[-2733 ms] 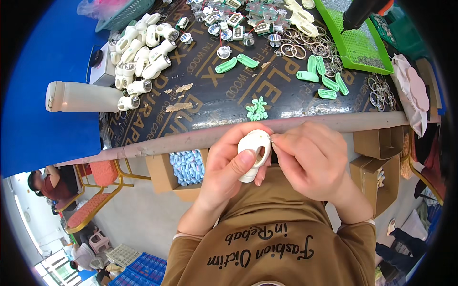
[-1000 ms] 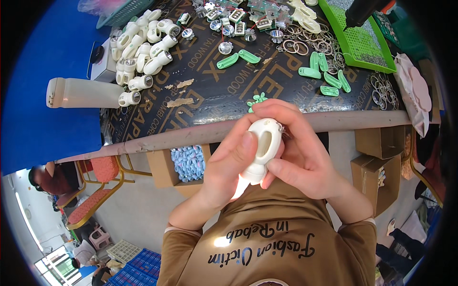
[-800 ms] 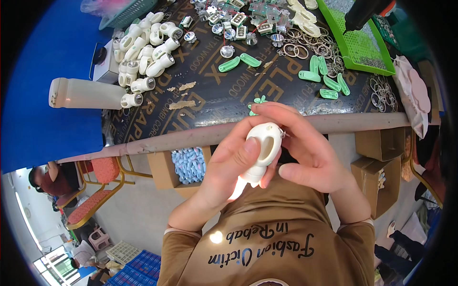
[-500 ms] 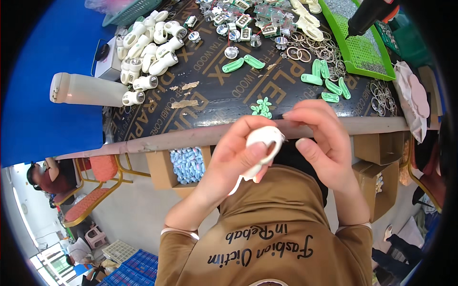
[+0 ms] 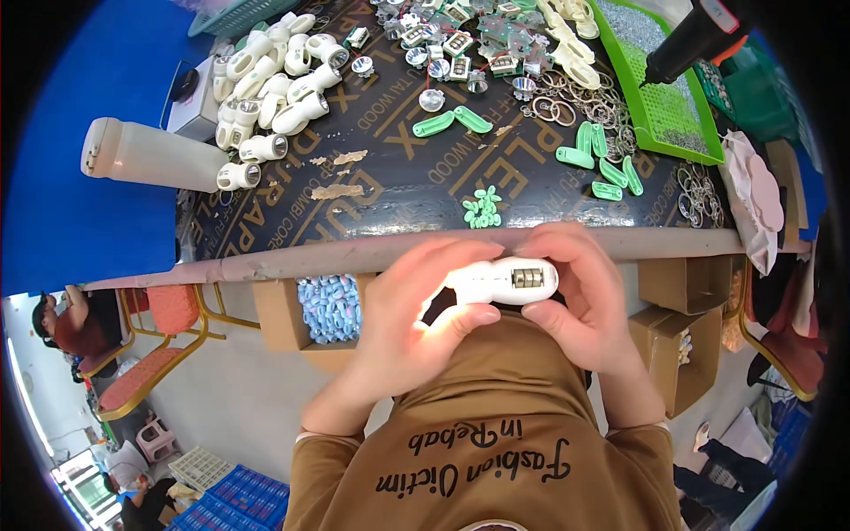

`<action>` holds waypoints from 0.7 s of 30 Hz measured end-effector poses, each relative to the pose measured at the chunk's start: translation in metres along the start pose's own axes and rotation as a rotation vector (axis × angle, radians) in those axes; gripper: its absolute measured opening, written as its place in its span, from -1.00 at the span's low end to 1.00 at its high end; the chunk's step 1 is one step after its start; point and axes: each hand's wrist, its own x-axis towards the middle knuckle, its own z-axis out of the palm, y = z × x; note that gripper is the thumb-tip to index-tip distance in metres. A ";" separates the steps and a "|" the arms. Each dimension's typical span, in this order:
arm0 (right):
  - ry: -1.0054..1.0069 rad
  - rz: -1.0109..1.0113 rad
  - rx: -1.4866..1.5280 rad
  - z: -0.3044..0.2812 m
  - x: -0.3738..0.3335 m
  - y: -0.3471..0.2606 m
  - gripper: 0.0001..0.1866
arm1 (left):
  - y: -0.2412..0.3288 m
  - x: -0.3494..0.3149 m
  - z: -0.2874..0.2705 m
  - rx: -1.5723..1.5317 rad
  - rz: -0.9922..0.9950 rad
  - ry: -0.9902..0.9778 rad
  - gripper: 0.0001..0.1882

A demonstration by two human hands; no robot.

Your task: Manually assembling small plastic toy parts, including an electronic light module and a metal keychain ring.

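Note:
Between my two hands, in front of the table edge, is a small white flashlight (image 5: pixel 498 282). Its open battery slot shows several button cells. My left hand (image 5: pixel 409 311) grips the lamp end with thumb and fingers, and a bright glow lights that palm. My right hand (image 5: pixel 584 299) curls round the other end, its thumb near the battery slot. Just past the table edge lie small green buttons (image 5: pixel 482 209). Green battery covers (image 5: pixel 434 123) are farther back, and more green covers (image 5: pixel 607 190) lie to the right.
At back left, white flashlight bodies (image 5: pixel 299 112) are heaped beside a white bottle (image 5: pixel 150 155). Lamp-and-battery inserts (image 5: pixel 460 69) and metal key rings (image 5: pixel 553 108) lie at the back. A black-bodied power screwdriver (image 5: pixel 691 44) hangs over a green tray (image 5: pixel 677 111). Cardboard boxes (image 5: pixel 677 358) stand below the table.
The flashlight has turned level, with its battery slot now facing up and its lamp glowing into my left palm. My right hand has closed in on its end.

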 end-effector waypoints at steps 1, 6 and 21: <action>-0.048 -0.041 -0.153 -0.001 0.001 -0.004 -0.64 | 0.004 -0.002 0.001 0.062 0.011 0.014 -0.64; -0.079 -0.093 -0.381 0.004 0.004 -0.011 -0.65 | 0.000 -0.002 0.005 0.203 0.251 0.075 -0.66; 0.088 0.362 0.547 0.022 -0.012 0.026 -0.68 | -0.016 0.017 0.024 -0.009 0.205 -0.003 -0.60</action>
